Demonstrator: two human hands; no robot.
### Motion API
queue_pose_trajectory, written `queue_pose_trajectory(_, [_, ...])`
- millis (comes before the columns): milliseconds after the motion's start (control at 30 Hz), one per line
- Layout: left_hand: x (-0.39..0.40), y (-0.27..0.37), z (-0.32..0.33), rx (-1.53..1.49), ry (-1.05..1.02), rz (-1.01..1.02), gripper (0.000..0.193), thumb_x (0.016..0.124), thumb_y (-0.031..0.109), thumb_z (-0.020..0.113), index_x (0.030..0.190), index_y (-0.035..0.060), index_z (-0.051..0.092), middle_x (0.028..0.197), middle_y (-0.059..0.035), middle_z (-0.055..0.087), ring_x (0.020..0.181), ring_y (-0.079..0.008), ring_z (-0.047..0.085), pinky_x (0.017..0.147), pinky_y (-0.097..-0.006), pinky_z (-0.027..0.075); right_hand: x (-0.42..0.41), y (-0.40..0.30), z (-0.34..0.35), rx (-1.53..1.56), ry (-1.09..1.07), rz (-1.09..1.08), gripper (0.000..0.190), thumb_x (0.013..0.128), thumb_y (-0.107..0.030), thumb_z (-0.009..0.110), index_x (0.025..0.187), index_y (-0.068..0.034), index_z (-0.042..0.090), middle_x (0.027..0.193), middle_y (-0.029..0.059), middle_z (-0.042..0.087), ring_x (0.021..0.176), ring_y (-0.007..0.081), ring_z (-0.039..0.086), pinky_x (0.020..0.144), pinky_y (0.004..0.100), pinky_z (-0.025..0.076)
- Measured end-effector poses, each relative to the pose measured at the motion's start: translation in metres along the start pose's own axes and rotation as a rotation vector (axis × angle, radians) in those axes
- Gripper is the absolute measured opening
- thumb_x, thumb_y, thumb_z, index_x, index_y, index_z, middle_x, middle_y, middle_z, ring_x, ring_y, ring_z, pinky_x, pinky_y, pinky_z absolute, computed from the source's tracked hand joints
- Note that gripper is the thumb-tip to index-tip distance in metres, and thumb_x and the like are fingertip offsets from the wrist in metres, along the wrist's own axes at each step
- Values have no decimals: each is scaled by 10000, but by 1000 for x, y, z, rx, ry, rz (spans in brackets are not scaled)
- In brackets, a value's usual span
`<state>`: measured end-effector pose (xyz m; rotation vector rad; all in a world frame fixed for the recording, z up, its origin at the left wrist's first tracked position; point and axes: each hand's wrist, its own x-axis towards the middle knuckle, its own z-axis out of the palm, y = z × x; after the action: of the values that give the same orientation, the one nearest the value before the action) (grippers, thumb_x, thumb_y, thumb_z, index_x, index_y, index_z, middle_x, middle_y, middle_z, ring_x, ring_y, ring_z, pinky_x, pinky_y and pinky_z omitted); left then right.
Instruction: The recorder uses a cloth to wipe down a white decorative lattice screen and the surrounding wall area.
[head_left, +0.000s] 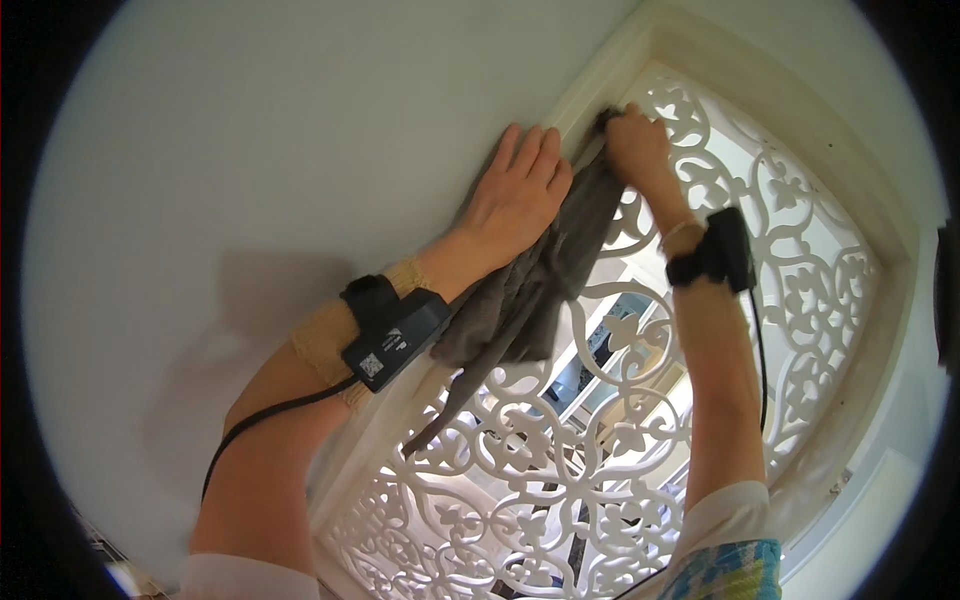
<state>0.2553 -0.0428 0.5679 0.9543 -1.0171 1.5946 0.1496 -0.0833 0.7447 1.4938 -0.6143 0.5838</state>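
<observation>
My left hand (521, 195) rests against the pale wall beside the frame of a white openwork lattice panel (577, 480) with leaf and scroll shapes. Its fingers are nearly straight, and dark cloth shows beside its palm; whether it grips any cloth is hidden. My right hand (637, 146) is closed on the upper end of a dark grey-brown cloth (585, 225) near the upper corner of the frame. From there the cloth hangs down across the lattice, with a narrow tail at its lower end.
The cream frame (817, 135) surrounds the lattice, with the plain wall (300, 150) to the left. Both wrists bear strapped black devices (397, 341) with cables running down the arms. Beyond the openings, parts of a lower area show indistinctly.
</observation>
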Motion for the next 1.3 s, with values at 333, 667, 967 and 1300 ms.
queue_pose_trajectory(333, [3,7,-2,-22,-59,-3,334,791,110,498,1092,-29,539,1247,-252,436,1193,-360,408,1057,-500,277,50,82,2,93,174,302,306,854,-192,460,1087,-79,621,1124,179,559,1014,342,583,874,512,400])
queue_pose_trajectory(667, [0,3,-1,-56,-5,-24,310,785,118,507,1058,-23,553,1247,-251,441,1170,-348,425,1049,-508,289,75,68,11,63,133,389,318,855,-197,455,1100,-84,625,1165,181,531,1074,373,545,892,513,401])
queue_pose_trajectory(967, [3,4,2,-51,-6,-28,305,786,119,505,1057,-12,553,1244,-229,453,1172,-336,428,1058,-496,281,76,79,20,118,219,289,287,843,-173,470,1050,-61,633,1064,183,580,1039,346,568,874,503,417])
queue_pose_trajectory(1300, [0,2,7,-26,-6,-27,315,804,137,496,1082,-4,540,1253,-209,449,1207,-332,401,1069,-494,260,-52,-35,7,-33,187,-131,138,742,-107,548,708,-72,677,846,108,583,797,243,599,705,381,441])
